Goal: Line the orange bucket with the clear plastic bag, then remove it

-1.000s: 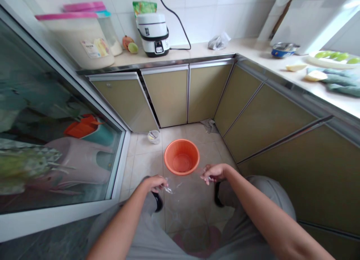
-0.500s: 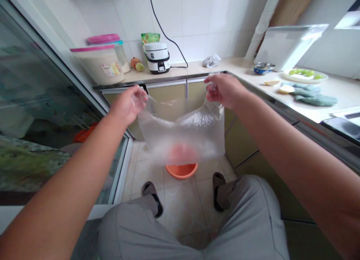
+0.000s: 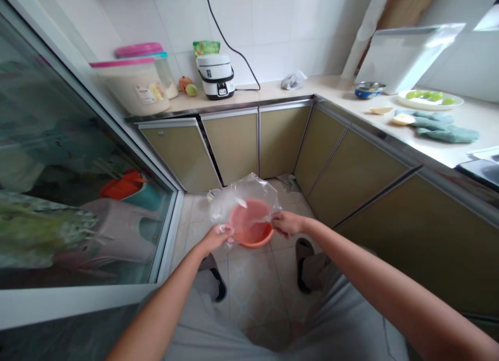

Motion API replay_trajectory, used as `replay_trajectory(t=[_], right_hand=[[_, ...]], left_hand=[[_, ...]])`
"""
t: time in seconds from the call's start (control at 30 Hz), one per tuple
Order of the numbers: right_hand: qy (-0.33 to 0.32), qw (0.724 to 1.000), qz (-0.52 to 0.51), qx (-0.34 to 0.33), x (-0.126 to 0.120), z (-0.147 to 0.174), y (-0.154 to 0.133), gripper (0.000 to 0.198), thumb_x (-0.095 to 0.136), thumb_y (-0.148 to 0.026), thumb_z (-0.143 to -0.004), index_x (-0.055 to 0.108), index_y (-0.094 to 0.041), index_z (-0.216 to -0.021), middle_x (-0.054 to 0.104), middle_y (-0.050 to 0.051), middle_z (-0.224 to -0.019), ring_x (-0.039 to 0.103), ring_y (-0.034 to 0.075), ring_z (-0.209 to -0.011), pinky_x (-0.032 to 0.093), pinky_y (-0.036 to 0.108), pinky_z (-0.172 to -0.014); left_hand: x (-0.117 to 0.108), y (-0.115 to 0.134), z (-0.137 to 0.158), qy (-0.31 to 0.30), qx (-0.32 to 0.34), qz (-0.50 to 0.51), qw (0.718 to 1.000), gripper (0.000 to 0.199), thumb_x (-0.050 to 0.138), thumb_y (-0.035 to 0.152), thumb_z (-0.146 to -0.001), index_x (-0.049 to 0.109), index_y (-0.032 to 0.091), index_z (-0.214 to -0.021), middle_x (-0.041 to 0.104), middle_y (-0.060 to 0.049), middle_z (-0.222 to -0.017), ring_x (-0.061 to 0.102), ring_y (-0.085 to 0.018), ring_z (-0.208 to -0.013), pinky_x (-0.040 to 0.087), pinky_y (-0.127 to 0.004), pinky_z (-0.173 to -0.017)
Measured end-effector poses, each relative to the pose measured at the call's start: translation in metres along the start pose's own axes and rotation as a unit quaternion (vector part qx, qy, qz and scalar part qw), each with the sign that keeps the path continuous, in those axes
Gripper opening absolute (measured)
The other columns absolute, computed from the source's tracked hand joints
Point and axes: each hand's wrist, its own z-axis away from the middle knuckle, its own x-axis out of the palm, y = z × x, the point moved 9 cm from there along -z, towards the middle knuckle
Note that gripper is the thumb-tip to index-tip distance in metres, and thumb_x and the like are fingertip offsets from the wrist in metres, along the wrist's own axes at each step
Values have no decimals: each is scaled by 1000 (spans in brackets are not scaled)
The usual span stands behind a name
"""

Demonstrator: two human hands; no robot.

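A clear plastic bag (image 3: 244, 189) is spread between my two hands, low over an orange basin (image 3: 255, 242) on the tiled floor. My left hand (image 3: 219, 237) is closed on the bag's near left edge. At the near right edge, my right hand (image 3: 286, 223) pinches the plastic. Through the film the basin's inside shows hazily; the bag covers its far part, while its near rim is uncovered. Whether the plastic touches the basin I cannot tell.
Slippered feet flank the basin. A glass door (image 3: 78, 158) stands at the left. On the counter are a rice cooker (image 3: 216, 76), a pink-lidded container (image 3: 134, 88), a blue bowl (image 3: 368, 89), a plate of green fruit (image 3: 431, 102) and green gloves (image 3: 444, 127).
Both hands have moved down and closer together, bringing the bag from counter height to just above the basin. The bag hung upright before and now lies spread out over it.
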Motion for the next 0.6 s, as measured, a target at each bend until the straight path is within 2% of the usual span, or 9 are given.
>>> replay_trajectory(t=[0.07,0.17,0.3,0.37,0.5,0.6], right_hand=[[-8,999,-6,38,-9,-13,20,25,59,-27,-95,54,-19,-73,54,-5,-52,54,10,-38,34,18,-35],[79,995,-60,15,-48,-31,21,22,55,-30,-97,53,-20,-78,56,-4,-54,51,10,-39,32,19,-35],[176,978,-113,25,-94,-33,18,17,53,-31,-97,53,-20,-84,60,-2,-51,43,10,-34,28,21,-35],[209,967,-143,20,-113,-24,14,14,51,-29,-98,53,-20,-87,65,0,-53,39,9,-32,26,21,-34],[240,951,-194,-18,-144,5,-4,13,51,-29,-98,56,-19,-91,70,4,-58,33,8,-31,22,21,-33],[246,949,-196,-23,-161,24,-18,13,57,-29,-98,59,-17,-93,73,6,-62,33,7,-32,21,21,-33]], left_hand=[[-31,3,-11,68,3,58,996,36,92,39,-64,68,18,-82,60,3,-59,62,-16,-56,49,-27,-61],[-70,37,-24,157,26,122,980,41,91,35,-65,68,17,-93,61,4,-66,61,-12,-58,49,-23,-60],[-98,83,-31,232,47,178,955,40,88,30,-65,67,15,-96,60,4,-70,54,-7,-52,43,-19,-53],[-105,102,-29,232,55,195,951,39,86,30,-65,68,15,-96,54,7,-64,47,-6,-47,39,-18,-49],[-113,137,-15,187,41,197,961,42,84,32,-68,70,14,-103,35,14,-53,34,-5,-41,32,-16,-42],[-119,162,-2,152,17,177,972,41,81,33,-72,71,14,-107,32,13,-52,33,-6,-39,31,-16,-39]])
